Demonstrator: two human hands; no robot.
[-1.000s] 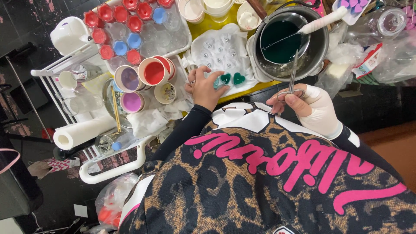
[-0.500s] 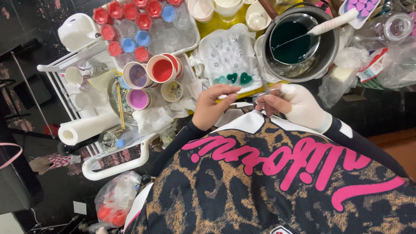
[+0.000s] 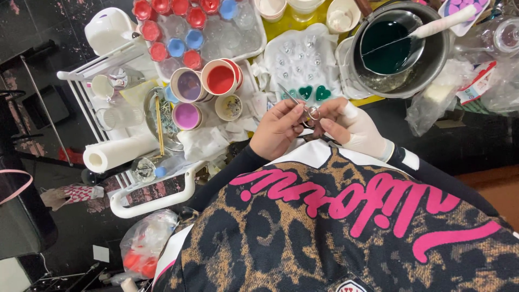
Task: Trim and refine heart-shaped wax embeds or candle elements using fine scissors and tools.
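My left hand [image 3: 278, 128] is bare and my right hand [image 3: 354, 128] wears a white glove. They meet in front of my chest, fingertips together on small metal scissors [image 3: 304, 106], whose blades point up and left. Just beyond the hands lies a clear mould tray [image 3: 303, 62]. Two green hearts [image 3: 314, 93] sit in its near row. A metal pot of dark green liquid [image 3: 386, 46] stands to the right of it, with a white-handled stirrer [image 3: 440, 21] resting in it.
Cups of red [image 3: 220, 78], purple [image 3: 189, 85] and pink [image 3: 186, 116] colour stand left of the mould. Behind them is a tray of small red and blue pots [image 3: 178, 32]. A paper towel roll [image 3: 116, 152] lies on a white rack [image 3: 151, 197]. Plastic bags [image 3: 438, 103] lie at the right.
My left hand has left the mould tray and come back to my right hand. The scissors, held upright by the right hand before, are now lower and gripped by both hands.
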